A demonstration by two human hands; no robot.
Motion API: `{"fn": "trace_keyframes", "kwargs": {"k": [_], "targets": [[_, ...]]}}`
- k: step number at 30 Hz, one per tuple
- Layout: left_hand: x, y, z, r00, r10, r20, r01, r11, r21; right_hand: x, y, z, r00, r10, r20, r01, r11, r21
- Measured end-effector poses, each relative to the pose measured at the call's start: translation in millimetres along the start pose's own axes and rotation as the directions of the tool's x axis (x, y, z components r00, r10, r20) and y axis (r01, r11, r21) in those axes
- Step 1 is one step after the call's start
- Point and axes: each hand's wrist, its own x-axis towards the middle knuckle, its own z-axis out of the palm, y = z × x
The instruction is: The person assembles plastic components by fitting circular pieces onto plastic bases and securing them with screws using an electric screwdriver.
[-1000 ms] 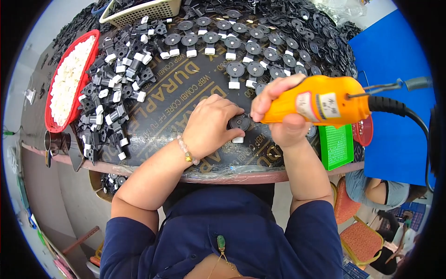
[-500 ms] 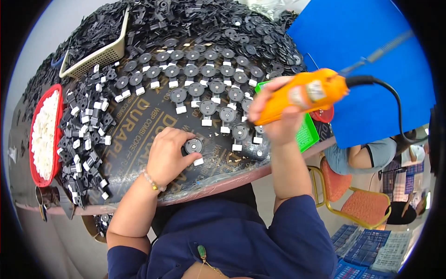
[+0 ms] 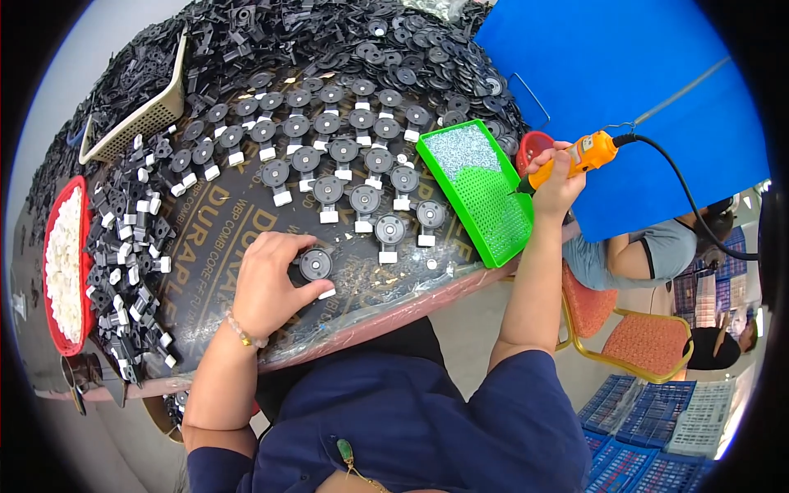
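Note:
My left hand (image 3: 271,279) rests on the table with fingers and thumb curled round a black wheel-like part (image 3: 316,264), which has a white block at its lower end. Held up at the right, an orange electric screwdriver (image 3: 593,151) is gripped by my right hand (image 3: 559,189). Its dark tip points down-left at the right side of a green tray (image 3: 460,215). Whether the tip touches the tray cannot be made out. Small silvery pieces, likely screws, cover the tray's far end; rows of holes show in the rest. Several similar wheel parts (image 3: 364,199) stand in rows beyond my left hand.
Black parts (image 3: 329,41) heap along the back, beside a beige basket (image 3: 136,135). At left are loose black-and-white pieces (image 3: 131,246) and a red basket (image 3: 85,271) of white pieces. A blue panel (image 3: 625,99), a red bowl (image 3: 536,141) and a seated person (image 3: 649,251) are at right.
My right hand has carried the screwdriver right and away from the rows of parts, to the green tray's right side. My left hand keeps its wheel part. The whole view has shifted slightly.

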Motion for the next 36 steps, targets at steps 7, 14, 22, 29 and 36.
{"fn": "trace_keyframes", "kwargs": {"k": [7,14,22,29,36], "targets": [[0.2,1.4,0.8,1.0,0.006,0.006,-0.006,1.0,0.024,-1.6,0.4,-1.6,1.0,0.007,-0.002,-0.007,1.0,-0.003],[-2.5,-0.4,-0.9,1.0,0.001,0.007,-0.001,0.999,0.034,-2.3,-24.7,5.1,1.0,-0.011,-0.018,0.012,0.999,0.031],[-1.0,-4.6,-1.3,0.998,-0.046,0.031,0.046,0.999,0.016,-60.7,-107.5,110.6,0.93,-0.061,0.361,-0.15,0.837,0.526],[-4.1,-11.4,1.2,0.999,-0.029,0.039,0.03,0.999,-0.04,-111.0,-119.7,204.0,0.709,0.024,0.705,-0.518,0.695,0.498],[-5.0,-12.3,0.9,0.998,-0.039,0.044,0.041,0.998,-0.042,-126.0,-107.3,216.9,0.712,0.074,0.698,-0.541,0.691,0.48]]}}
